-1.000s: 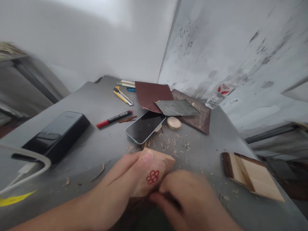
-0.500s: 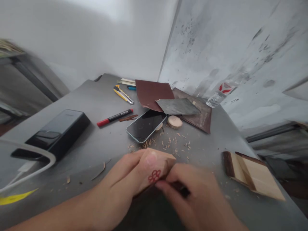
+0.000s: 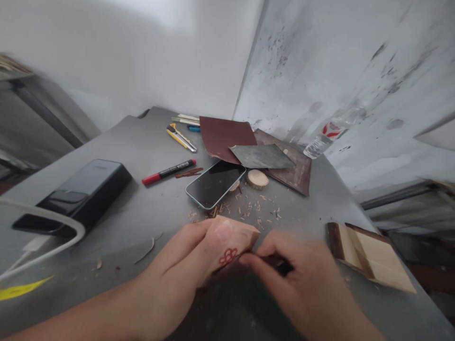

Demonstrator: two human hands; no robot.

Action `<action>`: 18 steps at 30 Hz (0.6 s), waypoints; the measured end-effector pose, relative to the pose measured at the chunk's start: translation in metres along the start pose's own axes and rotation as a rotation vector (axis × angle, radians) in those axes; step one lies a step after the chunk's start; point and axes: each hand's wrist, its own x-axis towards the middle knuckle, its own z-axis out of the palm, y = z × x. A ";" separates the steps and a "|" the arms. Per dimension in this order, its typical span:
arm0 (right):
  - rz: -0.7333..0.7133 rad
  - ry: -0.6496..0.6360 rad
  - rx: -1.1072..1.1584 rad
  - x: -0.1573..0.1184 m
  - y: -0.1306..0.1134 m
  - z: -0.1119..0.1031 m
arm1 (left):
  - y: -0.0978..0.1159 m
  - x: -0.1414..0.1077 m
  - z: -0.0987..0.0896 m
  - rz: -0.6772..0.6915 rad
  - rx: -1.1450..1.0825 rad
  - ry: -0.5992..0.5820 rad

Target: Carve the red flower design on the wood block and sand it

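Note:
A pale wood piece [image 3: 240,234] with a red flower outline drawn on it is held in my left hand [image 3: 185,270], thumb pressed on its top face. My right hand [image 3: 295,274] is closed at the wood's right edge, its fingers pinched round a dark, thin object that is mostly hidden and blurred. Curled shavings [image 3: 258,206] lie on the table beyond the wood. A phone [image 3: 215,184] rests just past my hands, beside a round wood slice [image 3: 257,179].
On the grey table [image 3: 149,142] are a black power bank [image 3: 88,194] with a white cable, a red marker [image 3: 168,172], a yellow cutter [image 3: 180,138], brown sheets [image 3: 227,137], a grey sheet [image 3: 263,156], a bottle [image 3: 330,132] and wood blocks [image 3: 369,255] at right.
My right hand has moved slightly to the right, away from the red drawing. My left hand still holds the wood in nearly the same place.

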 end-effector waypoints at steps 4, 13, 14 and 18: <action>-0.061 -0.101 0.079 0.000 -0.001 0.003 | 0.001 0.001 0.000 -0.022 -0.025 -0.021; 0.017 -0.044 0.057 -0.003 -0.003 -0.002 | 0.001 -0.002 0.003 -0.041 -0.040 0.010; 0.046 -0.003 0.025 -0.002 -0.003 -0.004 | 0.001 -0.002 0.002 -0.054 -0.038 0.001; -0.073 -0.110 0.093 -0.001 -0.002 -0.008 | 0.001 -0.001 -0.001 -0.069 0.034 -0.090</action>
